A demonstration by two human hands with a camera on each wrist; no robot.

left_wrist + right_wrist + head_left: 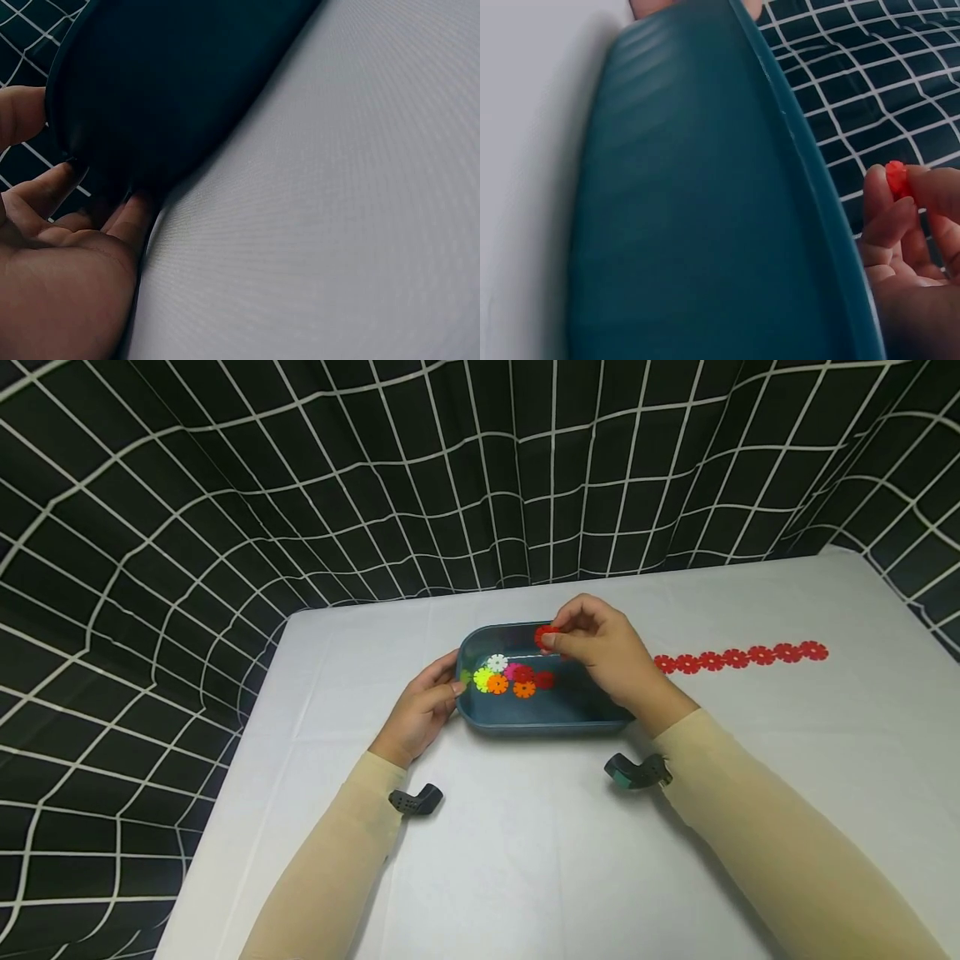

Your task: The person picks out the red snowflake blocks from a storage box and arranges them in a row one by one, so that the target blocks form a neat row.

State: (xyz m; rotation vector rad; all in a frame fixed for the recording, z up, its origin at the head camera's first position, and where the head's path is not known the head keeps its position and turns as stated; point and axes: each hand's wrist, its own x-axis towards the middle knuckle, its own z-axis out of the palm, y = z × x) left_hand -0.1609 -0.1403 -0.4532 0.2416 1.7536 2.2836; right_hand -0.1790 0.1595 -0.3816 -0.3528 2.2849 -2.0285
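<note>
A blue-green plastic tray (pixel 547 727) with rounded corners stands on the table. My left hand (pixel 422 708) grips its left end, thumb at the rim and fingers against the outer wall, as the left wrist view also shows. Over the tray's back right part, my right hand (pixel 609 652) pinches a red snowflake disc (pixel 543 636) between thumb and fingertips. The right wrist view shows this disc (pixel 896 178) edge-on. Loose notched discs lie in the tray's left half, among them a white one (pixel 497 663), an orange one (pixel 524 689) and a dark red one (pixel 545 680).
To the right of the tray, a line of several red discs (pixel 761 655) runs across the white tablecloth (pixel 495 860), its near end partly behind my right hand. A black curtain with a white grid (pixel 480 485) hangs behind the table. Each sleeve carries a black wrist camera (pixel 637 772).
</note>
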